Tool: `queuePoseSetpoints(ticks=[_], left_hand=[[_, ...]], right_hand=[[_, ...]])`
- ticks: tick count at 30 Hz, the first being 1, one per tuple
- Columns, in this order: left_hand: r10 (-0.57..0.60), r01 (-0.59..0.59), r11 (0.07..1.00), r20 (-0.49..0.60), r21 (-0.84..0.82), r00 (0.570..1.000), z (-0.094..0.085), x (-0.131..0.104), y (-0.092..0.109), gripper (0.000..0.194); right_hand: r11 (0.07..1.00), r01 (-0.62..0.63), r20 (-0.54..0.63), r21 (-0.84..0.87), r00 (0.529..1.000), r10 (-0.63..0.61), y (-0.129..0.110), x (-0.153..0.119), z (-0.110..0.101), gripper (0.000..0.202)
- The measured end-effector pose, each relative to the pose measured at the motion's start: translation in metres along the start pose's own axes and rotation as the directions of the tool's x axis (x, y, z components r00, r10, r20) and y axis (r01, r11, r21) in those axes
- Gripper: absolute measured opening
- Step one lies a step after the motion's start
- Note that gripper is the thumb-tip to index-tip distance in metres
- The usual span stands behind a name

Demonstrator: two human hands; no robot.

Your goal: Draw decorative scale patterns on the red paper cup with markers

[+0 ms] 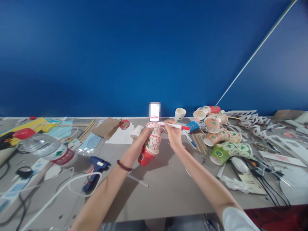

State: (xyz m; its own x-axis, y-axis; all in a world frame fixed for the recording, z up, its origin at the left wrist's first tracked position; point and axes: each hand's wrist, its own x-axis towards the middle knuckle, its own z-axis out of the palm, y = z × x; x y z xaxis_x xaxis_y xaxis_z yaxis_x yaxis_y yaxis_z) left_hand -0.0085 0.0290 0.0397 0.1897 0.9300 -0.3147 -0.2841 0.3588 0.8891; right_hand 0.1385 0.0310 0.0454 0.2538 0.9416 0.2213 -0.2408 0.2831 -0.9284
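Reaching over the table's near edge [156, 214], left hand [141, 140] grips stacked cups [154, 140], right hand [173, 133] pinches marker [178, 126], tip indistinct.

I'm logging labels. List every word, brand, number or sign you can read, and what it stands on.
No word, brand or number is legible.
Bottle label: pale marks, too blurred.
Phone: screen too bright and blurred.
Red cup at the left hand: round green emblem, too small.
Green cup: round emblem, too small.
Card: printed lines, too small.

Grey tabletop [154, 202], glue gun [97, 166], wooden sticks [199, 143], green cups [229, 149] (nested)
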Motion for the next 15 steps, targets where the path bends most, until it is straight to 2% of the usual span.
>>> queuePoseSetpoints(ticks=[9,15], left_hand=[[-0.051,0.058,0.997,0.146,-0.049,0.988,0.0005,0.0014,0.0018,0.035],[-0.094,0.100,0.994,0.128,-0.046,0.987,0.0000,0.0037,0.0018,0.039]], right_hand=[[1.000,0.006,-0.009,0.026,1.000,-0.006,0.0002,0.0008,0.0002,0.024],[0.999,0.030,-0.014,-0.030,0.999,-0.031,0.0039,0.0024,-0.0015,0.026]])
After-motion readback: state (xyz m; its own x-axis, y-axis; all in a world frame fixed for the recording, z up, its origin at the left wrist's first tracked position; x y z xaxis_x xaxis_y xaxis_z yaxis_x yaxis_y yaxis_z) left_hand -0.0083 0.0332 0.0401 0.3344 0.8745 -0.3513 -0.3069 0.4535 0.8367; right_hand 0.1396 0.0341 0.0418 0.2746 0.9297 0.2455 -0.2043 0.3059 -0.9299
